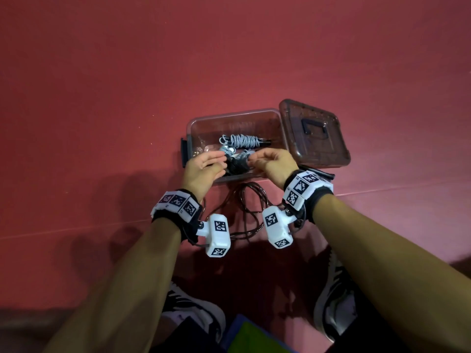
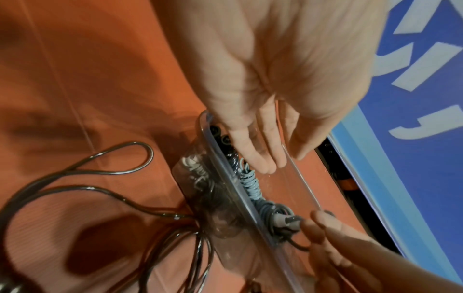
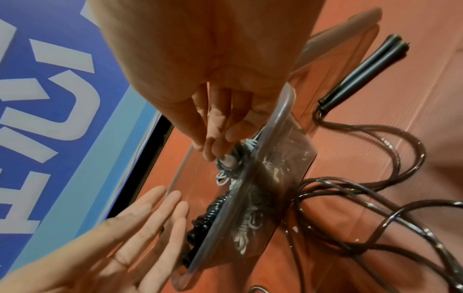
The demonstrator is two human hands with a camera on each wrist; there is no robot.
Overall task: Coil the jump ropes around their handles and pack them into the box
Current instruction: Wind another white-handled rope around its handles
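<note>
The right hand pinched, it seemed, the grey coiled rope inside the clear box; the left hand hovered flat-fingered, holding nothing. Packing was underway. Next, the loose dark rope on the red floor needed coiling. A blue banner stood nearby.

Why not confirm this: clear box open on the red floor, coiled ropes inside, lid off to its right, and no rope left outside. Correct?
One error: a dark rope lies uncoiled on the floor outside the box, shown in the head view. The rest stands.
</note>
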